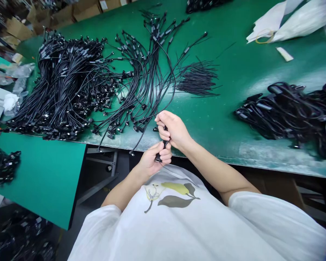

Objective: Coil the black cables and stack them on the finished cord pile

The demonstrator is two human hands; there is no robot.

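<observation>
Near the table's front edge, my left hand [155, 159] is closed around a black cable [158, 158], whose connector end pokes out below the fingers. Just above it, my right hand [171, 128] grips the same cable bundle, fingers curled in a pinch. Most of the cable is hidden inside both hands. Beyond them lies a loose spread of black cables [152, 69] with grey sleeves and small plugs. To its right is a pile of thin black ties [198, 79], short and straight.
A large heap of black cables [67, 79] covers the green table's left part. Bundled, coiled cables [285, 112] lie at the right. White plastic bags [301, 25] and a small white piece [284, 54] are at the back right. A lower green table [46, 174] adjoins at left.
</observation>
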